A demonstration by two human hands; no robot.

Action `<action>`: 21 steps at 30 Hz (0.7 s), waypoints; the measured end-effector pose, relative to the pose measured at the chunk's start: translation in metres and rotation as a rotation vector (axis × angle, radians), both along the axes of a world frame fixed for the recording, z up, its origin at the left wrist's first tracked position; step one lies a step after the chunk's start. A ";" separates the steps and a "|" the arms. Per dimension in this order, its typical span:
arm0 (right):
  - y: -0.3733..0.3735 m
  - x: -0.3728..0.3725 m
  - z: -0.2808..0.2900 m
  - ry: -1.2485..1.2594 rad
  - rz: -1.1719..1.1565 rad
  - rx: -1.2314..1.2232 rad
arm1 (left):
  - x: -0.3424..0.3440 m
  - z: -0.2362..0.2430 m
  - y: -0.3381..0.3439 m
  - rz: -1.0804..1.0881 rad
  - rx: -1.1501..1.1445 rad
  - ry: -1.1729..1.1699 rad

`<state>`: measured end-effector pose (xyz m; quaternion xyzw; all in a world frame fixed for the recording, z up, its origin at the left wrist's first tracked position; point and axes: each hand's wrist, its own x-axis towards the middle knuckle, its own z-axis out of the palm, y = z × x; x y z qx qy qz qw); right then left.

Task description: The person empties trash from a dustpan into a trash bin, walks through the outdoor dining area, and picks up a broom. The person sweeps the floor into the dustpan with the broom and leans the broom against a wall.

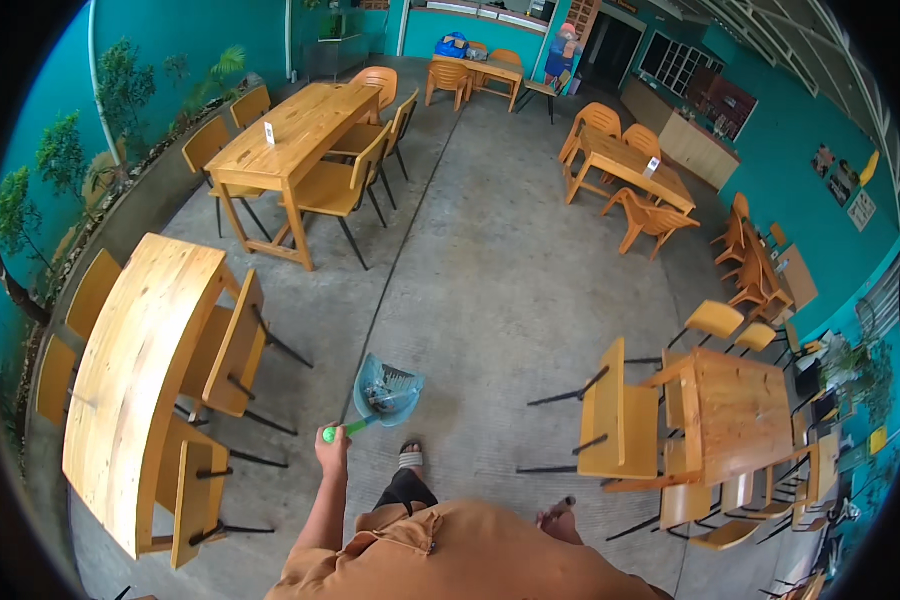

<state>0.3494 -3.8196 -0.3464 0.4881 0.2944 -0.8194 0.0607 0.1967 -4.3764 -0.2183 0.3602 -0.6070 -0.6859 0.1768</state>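
Note:
My left hand point(333, 448) is closed around the green handle of a long-handled dustpan point(393, 408), held out ahead of my foot. The pan is light blue and see-through, with dark bits of litter inside. At my right side, partly behind my orange-brown shirt, my right hand point(560, 522) grips a dark stick point(569, 501). Just the top end of the stick shows, so I cannot tell what is on its other end. A sandalled foot point(411, 457) stands on the concrete floor right behind the pan.
Wooden tables with chairs line both sides: a long table point(140, 370) at near left, another point(295, 135) beyond it, and a table point(735, 415) at right. Chair legs point(260, 460) jut into the aisle. A person point(562, 55) is at the far end. Plants point(65, 160) edge the left wall.

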 end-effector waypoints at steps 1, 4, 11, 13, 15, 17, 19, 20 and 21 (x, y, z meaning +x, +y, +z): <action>0.009 -0.009 0.002 0.000 -0.010 0.012 | -0.031 0.007 0.004 -0.010 0.019 -0.021; 0.038 -0.058 0.007 -0.152 0.186 -0.162 | -0.119 0.001 0.005 -0.030 0.016 -0.042; 0.036 -0.183 -0.004 -0.114 -0.045 -0.436 | -0.321 0.029 0.032 -0.177 0.031 -0.044; 0.031 -0.235 -0.005 -0.067 0.027 -0.365 | -0.373 0.022 0.040 -0.174 0.032 -0.006; 0.034 -0.291 -0.015 -0.110 0.059 -0.338 | -0.425 0.029 0.054 -0.202 0.051 0.018; 0.039 -0.348 -0.026 -0.131 0.114 -0.316 | -0.476 0.034 0.069 -0.213 0.060 0.066; 0.038 -0.408 -0.017 -0.113 0.106 -0.214 | -0.517 0.020 0.078 -0.147 0.083 0.034; 0.042 -0.439 -0.014 -0.105 0.112 -0.228 | -0.537 0.021 0.083 -0.143 0.069 0.041; 0.047 -0.472 -0.011 -0.154 0.072 -0.235 | -0.560 0.023 0.090 -0.142 0.097 0.041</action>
